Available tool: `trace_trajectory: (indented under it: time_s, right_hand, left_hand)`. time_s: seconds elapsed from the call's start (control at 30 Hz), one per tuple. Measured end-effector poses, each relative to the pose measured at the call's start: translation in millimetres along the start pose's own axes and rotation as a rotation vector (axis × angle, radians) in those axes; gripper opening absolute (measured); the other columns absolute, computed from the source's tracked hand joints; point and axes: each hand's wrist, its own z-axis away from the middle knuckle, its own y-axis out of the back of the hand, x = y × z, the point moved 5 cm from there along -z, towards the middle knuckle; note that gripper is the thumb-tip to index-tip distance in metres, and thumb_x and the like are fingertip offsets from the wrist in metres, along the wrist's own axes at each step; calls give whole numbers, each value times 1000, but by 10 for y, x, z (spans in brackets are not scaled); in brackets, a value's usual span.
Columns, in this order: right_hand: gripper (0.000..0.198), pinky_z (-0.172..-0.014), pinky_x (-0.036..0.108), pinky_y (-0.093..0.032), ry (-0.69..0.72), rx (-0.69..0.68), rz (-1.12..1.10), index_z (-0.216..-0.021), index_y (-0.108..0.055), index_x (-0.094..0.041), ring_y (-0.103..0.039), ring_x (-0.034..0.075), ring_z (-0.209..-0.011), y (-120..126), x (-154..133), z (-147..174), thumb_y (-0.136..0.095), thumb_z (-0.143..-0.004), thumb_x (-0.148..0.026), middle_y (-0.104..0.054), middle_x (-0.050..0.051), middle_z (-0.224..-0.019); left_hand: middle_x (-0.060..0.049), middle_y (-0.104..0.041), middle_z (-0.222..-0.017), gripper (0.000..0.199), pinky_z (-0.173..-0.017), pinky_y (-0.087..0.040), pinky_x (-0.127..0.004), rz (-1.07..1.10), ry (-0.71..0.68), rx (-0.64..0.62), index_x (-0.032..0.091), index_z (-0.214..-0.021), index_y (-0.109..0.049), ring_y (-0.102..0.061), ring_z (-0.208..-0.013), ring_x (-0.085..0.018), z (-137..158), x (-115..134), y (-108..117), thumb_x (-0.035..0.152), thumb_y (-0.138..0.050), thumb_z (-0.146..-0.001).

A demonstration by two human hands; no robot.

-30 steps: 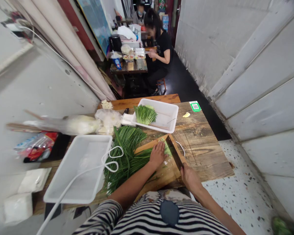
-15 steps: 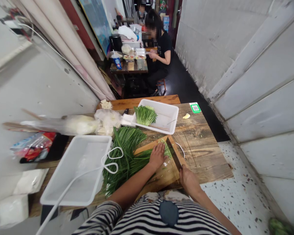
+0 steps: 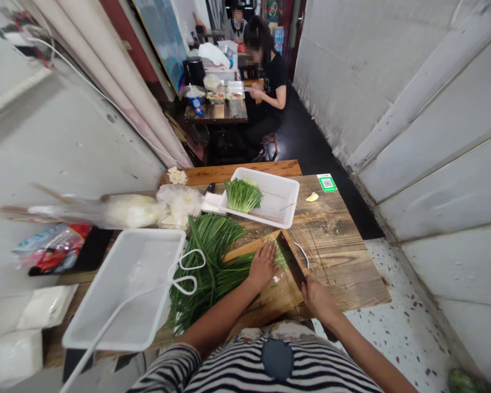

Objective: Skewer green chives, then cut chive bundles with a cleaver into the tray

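Observation:
My left hand (image 3: 264,266) lies over a bunch of garlic chives (image 3: 238,266) and holds it down on the wooden cutting board (image 3: 284,297). Just right of those fingertips is the broad dark blade of a cleaver (image 3: 290,256). My right hand (image 3: 317,296) is closed around its handle, near the board's right edge. Small chopped bits (image 3: 279,254) lie between the left fingers and the blade. A larger heap of long green chives (image 3: 204,267) spreads off the board to the left. The left palm hides part of the bunch.
A white tray (image 3: 284,222) with cut green chives (image 3: 243,195) stands behind the board. Left are a larger white tray (image 3: 125,344) and a white looped cable (image 3: 114,317). A yellowish piece (image 3: 311,197) and green QR card (image 3: 327,183) lie far right. A person (image 3: 276,82) sits beyond.
The cleaver and my right hand have shifted slightly right, and more of the blade's face shows. My left hand stays on the chives. The whole view has moved a little.

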Motion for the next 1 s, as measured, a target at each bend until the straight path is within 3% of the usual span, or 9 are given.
trace_trajectory:
  time_s: [0.3, 0.43, 0.53, 0.7, 0.87, 1.0]
  right_hand:
    - [28, -66, 25, -40, 2, 16, 80, -105, -58, -9, -68, 20, -82, -65, -139, -245, -33, -98, -19, -71, 16, -89]
    - [27, -64, 26, -39, 15, 46, 144, -104, -55, -12, -68, 20, -80, -53, -79, -106, -31, -100, -22, -71, 13, -87]
    - [24, -61, 25, -38, 43, 80, 196, -100, -52, -14, -68, 19, -77, -21, -111, 112, -29, -100, -22, -70, 12, -88]
    - [22, -61, 24, -37, 155, 6, 144, -101, -49, -14, -68, 19, -78, -125, -383, 400, -29, -99, -19, -70, 12, -88]
    - [25, -63, 24, -38, 198, -75, 108, -103, -52, -12, -68, 21, -83, -319, -648, 415, -28, -98, -18, -70, 16, -91]
    - [26, -65, 25, -39, 173, -77, 101, -104, -54, -10, -68, 22, -85, -366, -730, 423, -30, -97, -17, -71, 17, -92]
  left_hand:
    - [-14, -31, -154, 68, -118, -21, -43, 106, 24, -29, 7, -148, -26, -23, -145, -23, -17, -20, 62, 47, -32, -94]
    - [-22, -24, -155, 94, -119, -16, -46, 140, 94, 0, 1, -149, -14, -20, -146, -29, 137, -346, 239, 65, -40, -85]
    - [-23, -26, -154, 111, -119, -11, -49, 160, 177, -62, 3, -149, -15, -23, -144, -32, 398, -631, 293, 75, -51, -72]
    - [-20, -35, -150, 102, -115, -20, -48, 161, 212, -132, 11, -148, -20, -30, -141, -31, 703, -738, 266, 67, -60, -73]
    - [-21, -47, -138, 92, -108, -30, -45, 100, 212, -103, 10, -146, -26, -43, -128, -32, 721, -628, 261, 58, -62, -77]
    - [-22, -45, -139, 88, -106, -32, -45, 109, 223, -136, 7, -145, -28, -41, -127, -33, 708, -636, 229, 56, -61, -79]
